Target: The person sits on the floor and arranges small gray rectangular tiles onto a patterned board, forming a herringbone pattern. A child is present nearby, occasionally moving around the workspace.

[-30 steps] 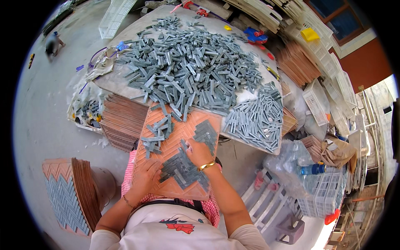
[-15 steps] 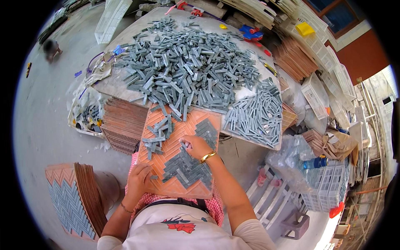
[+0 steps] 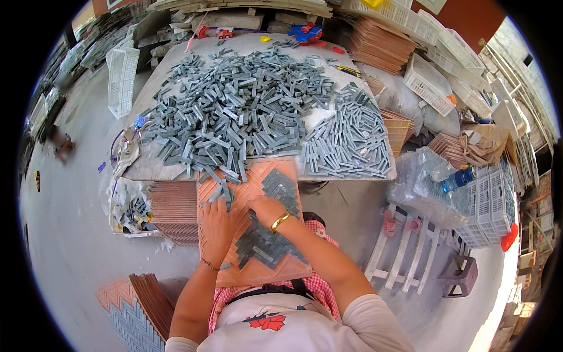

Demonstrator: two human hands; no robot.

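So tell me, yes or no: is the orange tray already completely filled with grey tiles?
No, much of the orange tray shows bare ribs beside the grey tiles.

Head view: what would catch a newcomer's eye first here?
The big heap of grey stone strips covering the table at upper centre. Below it, an orange grooved tray rests on the person's lap, partly filled with grey strips in a herringbone pattern. The left hand and right hand both rest on that tray.
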